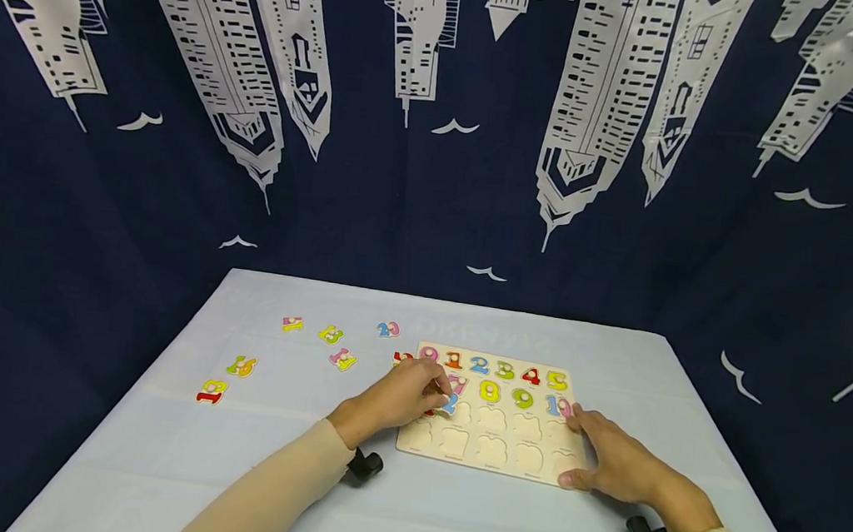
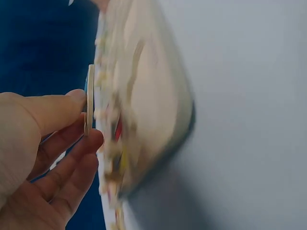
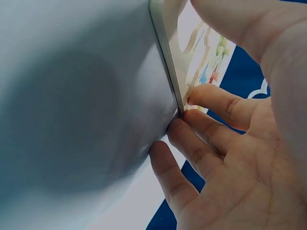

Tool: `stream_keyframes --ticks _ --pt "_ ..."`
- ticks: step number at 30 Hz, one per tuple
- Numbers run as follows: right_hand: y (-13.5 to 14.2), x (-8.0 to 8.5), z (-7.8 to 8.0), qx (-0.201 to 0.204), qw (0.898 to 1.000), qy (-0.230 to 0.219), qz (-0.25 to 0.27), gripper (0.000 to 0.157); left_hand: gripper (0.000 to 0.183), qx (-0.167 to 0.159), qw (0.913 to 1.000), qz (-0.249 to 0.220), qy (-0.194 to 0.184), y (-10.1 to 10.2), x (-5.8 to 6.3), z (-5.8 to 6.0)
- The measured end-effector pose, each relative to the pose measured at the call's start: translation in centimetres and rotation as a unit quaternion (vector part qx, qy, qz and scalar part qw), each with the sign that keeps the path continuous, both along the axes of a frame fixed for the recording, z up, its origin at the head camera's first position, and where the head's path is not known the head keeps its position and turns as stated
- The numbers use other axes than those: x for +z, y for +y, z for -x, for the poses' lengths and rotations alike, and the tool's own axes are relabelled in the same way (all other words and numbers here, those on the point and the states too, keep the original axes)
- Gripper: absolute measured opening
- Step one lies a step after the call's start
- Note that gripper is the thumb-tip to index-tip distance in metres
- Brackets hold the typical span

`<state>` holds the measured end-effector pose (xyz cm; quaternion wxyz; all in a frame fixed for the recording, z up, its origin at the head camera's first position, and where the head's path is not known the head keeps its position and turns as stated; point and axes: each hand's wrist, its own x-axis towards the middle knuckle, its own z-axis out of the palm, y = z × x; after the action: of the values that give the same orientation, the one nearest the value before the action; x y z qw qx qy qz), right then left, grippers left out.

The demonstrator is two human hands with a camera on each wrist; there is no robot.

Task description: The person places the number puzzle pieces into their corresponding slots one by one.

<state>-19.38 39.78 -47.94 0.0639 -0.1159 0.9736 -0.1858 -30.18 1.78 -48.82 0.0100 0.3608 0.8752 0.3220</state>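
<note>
Over the left part of a wooden number puzzle board point(image 1: 471, 460), my left hand point(image 1: 405, 394) pinches a number piece point(image 1: 450, 404) with blue on its face. In the left wrist view the piece point(image 2: 89, 100) stands edge-on between thumb and fingertips, close over the board. Coloured numbers fill the board's top row and show in its second row; the lower rows have bare recesses. My fingers hide part of the board's left side. At the board's right edge rests my right hand point(image 1: 618, 456), thumb near the front corner. Its relaxed fingers point(image 3: 192, 139) touch the board's edge in the right wrist view.
Several loose number pieces lie left of the board, among them a red-and-yellow one point(image 1: 211, 391), a yellow-green one point(image 1: 331, 334) and a blue-and-pink one point(image 1: 388, 329). A white cloth point(image 1: 155, 462) covers the table. Behind it hangs a dark blue curtain point(image 1: 401, 205) with printed buildings.
</note>
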Motion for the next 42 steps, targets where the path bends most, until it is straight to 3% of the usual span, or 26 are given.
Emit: stream_keyframes --ticks 4,9,27,34,42 --pt "0.0 -0.3 -0.1 0.003 1.000 0.003 0.000 0.100 0.005 -0.012 0.9997 0.018 0.012 1.4 -0.6 -0.4" --pt "-0.1 -0.3 0.0 0.002 1.000 0.003 -0.001 0.099 0.005 0.000 0.9991 0.029 0.033 2.3 -0.9 -0.7" --pt "0.0 -0.2 -0.2 0.001 1.000 0.002 0.001 0.100 0.003 0.021 0.9964 0.055 0.062 2.7 -1.5 -0.6" --pt "0.0 -0.3 -0.2 -0.003 1.000 -0.006 -0.002 0.099 0.018 0.036 0.9987 0.027 0.025 1.0 -0.5 0.0" --pt "0.1 -0.2 -0.1 -0.001 1.000 0.000 -0.007 0.099 0.034 0.089 0.9959 0.018 0.003 -4.3 1.1 2.9"
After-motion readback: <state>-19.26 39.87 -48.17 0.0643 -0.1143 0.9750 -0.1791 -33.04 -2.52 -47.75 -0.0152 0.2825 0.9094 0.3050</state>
